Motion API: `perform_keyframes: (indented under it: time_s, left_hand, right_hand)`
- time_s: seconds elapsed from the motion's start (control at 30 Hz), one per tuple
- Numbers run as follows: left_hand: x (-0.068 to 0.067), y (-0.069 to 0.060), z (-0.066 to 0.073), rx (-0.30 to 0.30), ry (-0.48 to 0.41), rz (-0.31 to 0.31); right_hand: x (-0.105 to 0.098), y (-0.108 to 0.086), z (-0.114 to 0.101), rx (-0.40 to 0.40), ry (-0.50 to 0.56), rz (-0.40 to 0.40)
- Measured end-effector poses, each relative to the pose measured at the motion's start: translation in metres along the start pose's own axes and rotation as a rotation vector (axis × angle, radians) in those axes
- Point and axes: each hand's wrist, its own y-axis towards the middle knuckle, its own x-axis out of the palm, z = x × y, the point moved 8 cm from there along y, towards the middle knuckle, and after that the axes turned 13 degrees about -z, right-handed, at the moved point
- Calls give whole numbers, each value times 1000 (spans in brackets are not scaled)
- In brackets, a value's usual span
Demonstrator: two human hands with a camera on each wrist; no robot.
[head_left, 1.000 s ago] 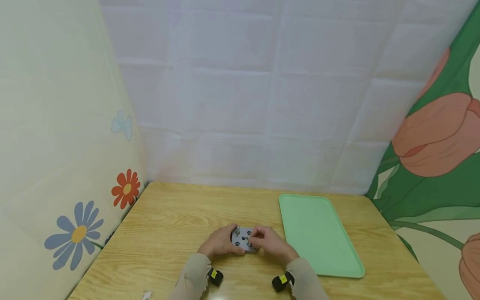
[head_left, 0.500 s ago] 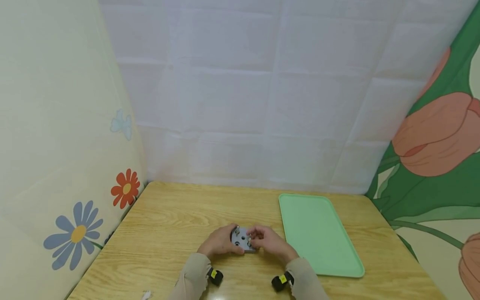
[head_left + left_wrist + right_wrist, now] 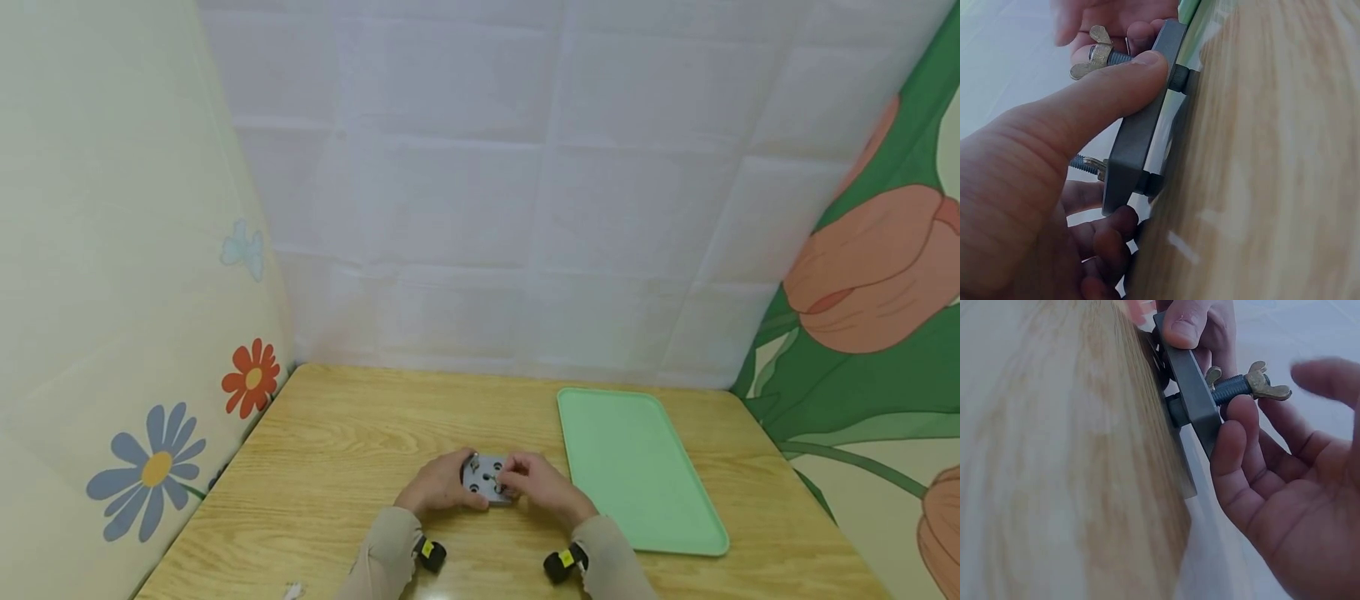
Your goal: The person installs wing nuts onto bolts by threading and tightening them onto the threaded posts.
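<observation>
Above tabletop (image 3: 360,425), left hand (image 3: 442,482) grips grey metal plate (image 3: 1140,128); right hand (image 3: 543,483) newly narrows round brass wing nut (image 3: 1260,381), likely twisting.

We are seeing the plate (image 3: 483,490) over the near middle of the table (image 3: 360,425), the left hand (image 3: 442,483) at its left and the right hand (image 3: 543,485) at its right. A bolt (image 3: 1230,391) is running up through the plate, a wing nut (image 3: 1264,385) sitting on it. We are finding the tray (image 3: 637,467) lying farther right, a small object (image 3: 293,591) resting near left, and a sheet (image 3: 465,192) hanging behind the table's far edge
</observation>
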Motion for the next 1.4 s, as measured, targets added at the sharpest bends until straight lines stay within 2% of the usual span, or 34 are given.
perform_keyframes:
  time_s: [0.17,0.53,0.83,0.93,1.07,1.4]
  left_hand:
    - [0,0,1,4,0,1]
    - [3,3,-5,-4,-9,-5]
    - [4,3,-4,3,-5,-1]
    - [4,2,-3,3,-3,-6]
    - [3,1,-2,-2,0,-7]
    - [0,0,0,13,-8,6]
  right_hand:
    - [1,0,0,7,48,-2]
    - [3,1,1,-9,-14,-36]
    - [1,-3,-2,17,-73,13]
    - [2,-3,-3,9,-61,8]
    - [3,-2,-3,-6,8,-8]
    - [3,-4,-10,-1,11,1]
